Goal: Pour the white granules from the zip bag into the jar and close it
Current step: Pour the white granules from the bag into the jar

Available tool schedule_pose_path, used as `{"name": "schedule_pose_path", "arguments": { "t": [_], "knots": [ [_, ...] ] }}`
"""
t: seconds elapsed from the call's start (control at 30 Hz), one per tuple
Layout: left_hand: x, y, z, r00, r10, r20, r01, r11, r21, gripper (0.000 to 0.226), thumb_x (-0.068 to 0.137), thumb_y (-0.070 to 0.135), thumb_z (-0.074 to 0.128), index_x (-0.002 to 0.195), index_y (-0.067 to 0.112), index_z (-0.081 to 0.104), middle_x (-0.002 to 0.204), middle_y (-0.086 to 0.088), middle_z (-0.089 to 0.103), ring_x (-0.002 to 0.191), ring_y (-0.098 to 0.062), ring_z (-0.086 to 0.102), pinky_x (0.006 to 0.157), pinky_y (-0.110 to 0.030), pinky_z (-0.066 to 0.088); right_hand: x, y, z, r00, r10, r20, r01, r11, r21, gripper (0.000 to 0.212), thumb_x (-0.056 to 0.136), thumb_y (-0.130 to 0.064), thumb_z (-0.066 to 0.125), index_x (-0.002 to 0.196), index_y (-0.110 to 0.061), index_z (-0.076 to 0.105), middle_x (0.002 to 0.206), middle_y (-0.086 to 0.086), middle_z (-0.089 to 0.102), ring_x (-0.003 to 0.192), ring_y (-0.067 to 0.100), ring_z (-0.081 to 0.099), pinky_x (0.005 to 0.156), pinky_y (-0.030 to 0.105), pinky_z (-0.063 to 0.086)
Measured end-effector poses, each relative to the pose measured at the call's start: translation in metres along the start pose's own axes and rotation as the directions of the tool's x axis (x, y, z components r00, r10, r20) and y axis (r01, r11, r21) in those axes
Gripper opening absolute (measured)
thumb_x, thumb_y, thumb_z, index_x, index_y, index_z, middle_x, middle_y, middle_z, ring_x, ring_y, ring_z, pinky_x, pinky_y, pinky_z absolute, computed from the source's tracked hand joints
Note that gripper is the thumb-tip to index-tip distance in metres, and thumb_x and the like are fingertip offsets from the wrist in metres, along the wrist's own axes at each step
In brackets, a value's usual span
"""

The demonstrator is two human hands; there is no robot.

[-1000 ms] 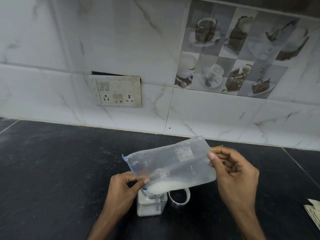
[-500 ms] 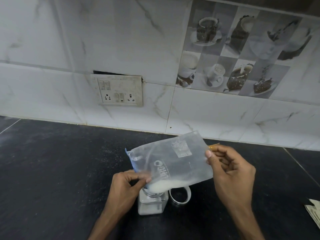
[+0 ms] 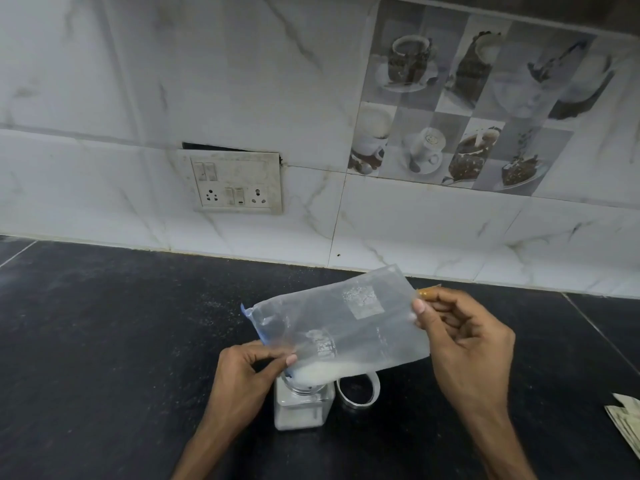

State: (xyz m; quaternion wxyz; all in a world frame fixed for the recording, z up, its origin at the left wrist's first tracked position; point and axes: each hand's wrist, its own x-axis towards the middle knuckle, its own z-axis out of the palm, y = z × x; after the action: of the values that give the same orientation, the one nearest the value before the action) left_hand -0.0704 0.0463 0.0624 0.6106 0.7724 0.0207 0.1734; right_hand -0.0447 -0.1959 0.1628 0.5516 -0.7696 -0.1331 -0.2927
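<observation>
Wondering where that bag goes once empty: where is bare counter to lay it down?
Widest free patch: the dark counter left of the jar, back to the wall. A smaller strip lies between the lid and the folded papers. Crowded: around the jar, with lid, left hand and right hand close.

Views: one, head-worn, wide-angle
Position: above the jar [image 3: 304, 408] and on its near side
Facing: forward and down, past the jar to the tiled wall [image 3: 415, 216] behind it
Nearness: close; the jar sits low in the middle of the frame
Coverage: black counter [image 3: 104, 341] around the jar, switch plate [image 3: 237, 181] on the wall behind and left of the jar
</observation>
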Motion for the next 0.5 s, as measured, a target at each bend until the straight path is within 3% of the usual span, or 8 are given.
{"name": "schedule_pose_path", "arguments": {
  "t": [0.13,0.5],
  "knots": [
    [-0.0004,0.0001,0.001,1.0,-0.004,0.003,0.004,1.0,-0.006,0.041,0.076,0.003,0.083,0.074,0.044,0.08,0.082,0.021,0.079,0.081,0.005,0.074,0.072,-0.005,0.054,-0.002,-0.0028,0.0016,1.0,-0.022,0.021,0.022,1.0,0.001,0.019,0.084,-0.017,0.072,0.094,-0.034,0.071,0.091,-0.016,0.074,0.079,0.006,0.073,0.071,0.019,0.06],
    [-0.0005,0.0005,0.0026,1.0,0.008,0.009,-0.008,1.0,0.006,0.04,0.076,0.002,0.083,0.074,0.042,0.08,0.082,0.021,0.079,0.08,0.004,0.075,0.071,-0.006,0.054,0.0011,-0.0021,-0.002,1.0,0.003,-0.023,-0.002,1.0,0.03,0.029,0.084,-0.007,0.074,0.092,-0.035,0.07,0.091,-0.014,0.074,0.076,0.005,0.073,0.069,0.013,0.058]
  ]
}}
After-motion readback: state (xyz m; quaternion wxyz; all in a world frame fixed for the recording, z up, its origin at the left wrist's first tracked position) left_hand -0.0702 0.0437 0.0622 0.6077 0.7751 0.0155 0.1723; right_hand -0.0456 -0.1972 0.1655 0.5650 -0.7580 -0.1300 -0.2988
